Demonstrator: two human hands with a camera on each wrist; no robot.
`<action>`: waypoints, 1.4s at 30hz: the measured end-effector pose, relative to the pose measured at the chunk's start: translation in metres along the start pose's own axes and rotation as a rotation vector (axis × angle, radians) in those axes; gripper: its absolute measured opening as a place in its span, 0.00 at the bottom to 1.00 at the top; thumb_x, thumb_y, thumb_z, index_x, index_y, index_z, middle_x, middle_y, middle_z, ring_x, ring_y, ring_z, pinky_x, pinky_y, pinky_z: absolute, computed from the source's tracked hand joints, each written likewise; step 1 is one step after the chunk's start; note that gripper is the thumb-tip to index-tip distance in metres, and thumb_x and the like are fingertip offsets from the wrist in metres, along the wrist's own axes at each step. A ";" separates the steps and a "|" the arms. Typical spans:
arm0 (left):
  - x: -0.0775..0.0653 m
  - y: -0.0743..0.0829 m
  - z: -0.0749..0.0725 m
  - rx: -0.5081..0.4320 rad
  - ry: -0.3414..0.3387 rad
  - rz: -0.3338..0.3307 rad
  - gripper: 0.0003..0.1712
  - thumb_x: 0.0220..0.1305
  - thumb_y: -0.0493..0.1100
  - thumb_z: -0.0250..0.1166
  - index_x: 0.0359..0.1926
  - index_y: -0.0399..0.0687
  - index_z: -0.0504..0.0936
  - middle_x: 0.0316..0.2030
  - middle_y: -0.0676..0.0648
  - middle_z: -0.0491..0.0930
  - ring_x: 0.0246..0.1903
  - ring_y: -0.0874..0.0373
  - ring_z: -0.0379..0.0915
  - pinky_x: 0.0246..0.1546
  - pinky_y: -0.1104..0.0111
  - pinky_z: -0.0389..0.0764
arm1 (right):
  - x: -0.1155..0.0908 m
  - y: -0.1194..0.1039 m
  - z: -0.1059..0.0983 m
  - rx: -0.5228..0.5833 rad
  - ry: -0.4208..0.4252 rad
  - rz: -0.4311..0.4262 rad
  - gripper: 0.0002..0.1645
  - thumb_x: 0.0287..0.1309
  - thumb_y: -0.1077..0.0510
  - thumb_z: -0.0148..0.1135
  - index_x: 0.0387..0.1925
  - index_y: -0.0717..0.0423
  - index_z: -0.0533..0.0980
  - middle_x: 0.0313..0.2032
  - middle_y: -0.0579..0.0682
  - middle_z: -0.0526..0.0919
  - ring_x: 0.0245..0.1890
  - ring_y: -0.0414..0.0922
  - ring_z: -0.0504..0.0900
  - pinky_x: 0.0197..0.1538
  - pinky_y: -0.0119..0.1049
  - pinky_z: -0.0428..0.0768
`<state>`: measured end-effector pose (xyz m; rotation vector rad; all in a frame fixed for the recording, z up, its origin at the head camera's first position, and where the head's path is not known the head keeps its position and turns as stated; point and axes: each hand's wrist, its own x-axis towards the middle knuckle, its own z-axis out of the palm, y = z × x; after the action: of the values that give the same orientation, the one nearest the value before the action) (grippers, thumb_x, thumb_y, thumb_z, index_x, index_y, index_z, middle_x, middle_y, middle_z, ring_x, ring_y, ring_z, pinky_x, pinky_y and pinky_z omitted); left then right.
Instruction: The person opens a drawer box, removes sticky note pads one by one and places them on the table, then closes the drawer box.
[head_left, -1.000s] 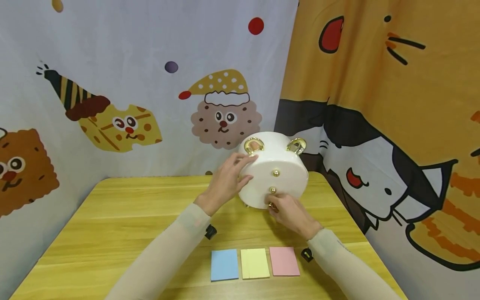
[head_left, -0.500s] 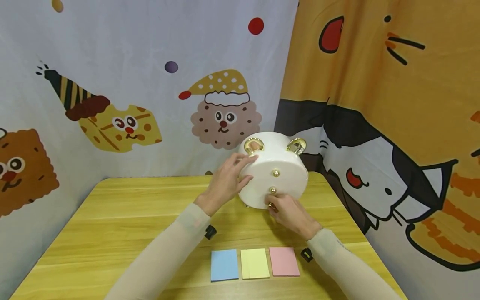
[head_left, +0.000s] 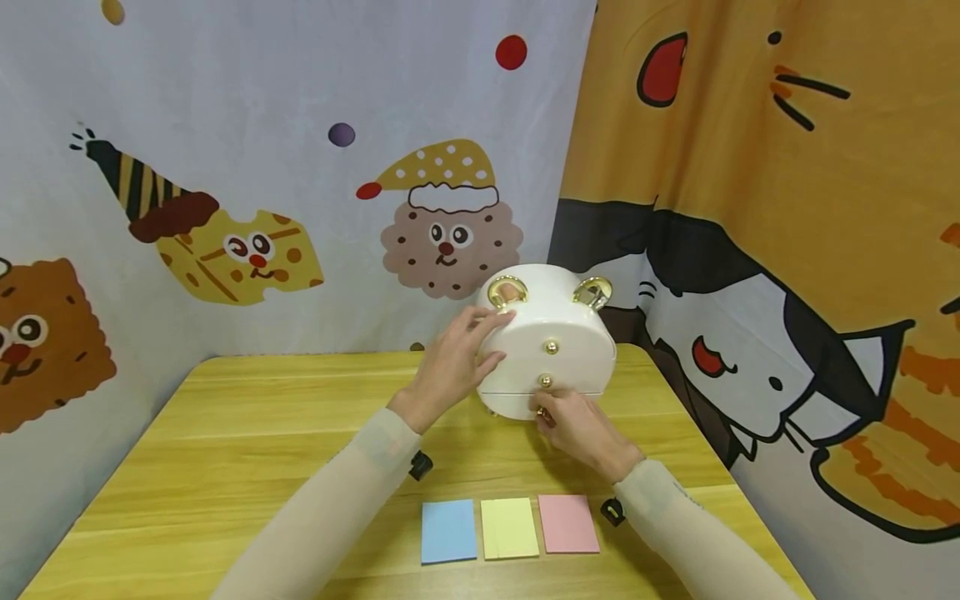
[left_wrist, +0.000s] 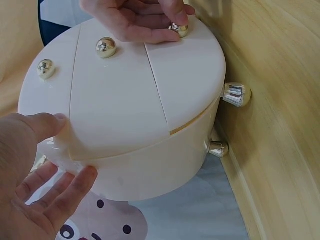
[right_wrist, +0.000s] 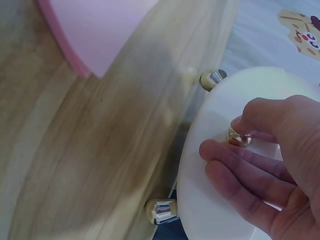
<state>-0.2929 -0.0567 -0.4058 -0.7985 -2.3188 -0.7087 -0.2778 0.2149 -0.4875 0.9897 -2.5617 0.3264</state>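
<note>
A round white drawer box point(head_left: 543, 296) with gold ears stands at the back of the table, three gold knobs down its front. My left hand point(head_left: 450, 358) rests against its left side; in the left wrist view the thumb lies on the front face and the fairly straight fingers reach along the side wall. With thumb and fingertips my right hand point(head_left: 585, 429) pinches the lowest gold knob point(right_wrist: 240, 137). The bottom drawer point(left_wrist: 187, 75) stands slightly out from the body, a narrow gap showing at its edge. The middle drawer point(left_wrist: 110, 95) and top drawer sit flush.
Three sticky note pads, blue point(head_left: 448, 532), yellow point(head_left: 510, 528) and pink point(head_left: 568, 523), lie in a row near the front of the wooden table point(head_left: 247, 442). Gold feet point(left_wrist: 236, 95) hold the box up. Cartoon-printed curtains point(head_left: 262, 83) hang close behind and to the right.
The bottom drawer has come out a little towards me with the right hand on its knob, and a seam now shows above it. My left hand has stayed in place.
</note>
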 end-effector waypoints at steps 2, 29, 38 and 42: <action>-0.001 0.000 0.000 0.004 0.001 0.000 0.38 0.77 0.43 0.81 0.83 0.56 0.80 0.69 0.41 0.83 0.63 0.46 0.88 0.55 0.56 0.95 | -0.001 -0.002 -0.001 0.004 -0.006 0.008 0.14 0.58 0.70 0.83 0.44 0.53 0.91 0.40 0.46 0.92 0.39 0.40 0.86 0.42 0.34 0.92; -0.003 0.000 -0.002 0.006 -0.018 -0.021 0.39 0.78 0.44 0.80 0.85 0.58 0.78 0.70 0.42 0.82 0.64 0.46 0.88 0.52 0.59 0.95 | -0.021 -0.019 -0.012 0.089 -0.032 -0.007 0.14 0.59 0.72 0.80 0.41 0.53 0.88 0.27 0.40 0.82 0.26 0.31 0.72 0.29 0.26 0.74; -0.001 -0.001 -0.001 0.016 -0.021 -0.015 0.39 0.79 0.45 0.80 0.85 0.58 0.78 0.70 0.42 0.81 0.64 0.47 0.88 0.48 0.61 0.95 | -0.029 -0.026 -0.021 0.061 -0.067 -0.001 0.13 0.61 0.70 0.81 0.41 0.52 0.88 0.27 0.40 0.82 0.27 0.31 0.72 0.32 0.25 0.74; -0.001 -0.001 0.000 0.014 -0.027 -0.020 0.39 0.79 0.45 0.80 0.85 0.59 0.77 0.71 0.42 0.81 0.65 0.47 0.88 0.53 0.60 0.95 | -0.034 -0.027 -0.023 0.047 -0.051 -0.032 0.13 0.60 0.69 0.80 0.40 0.51 0.88 0.26 0.40 0.82 0.26 0.30 0.72 0.31 0.25 0.74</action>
<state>-0.2936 -0.0578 -0.4067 -0.7836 -2.3562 -0.6936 -0.2300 0.2229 -0.4792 1.0680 -2.5918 0.3578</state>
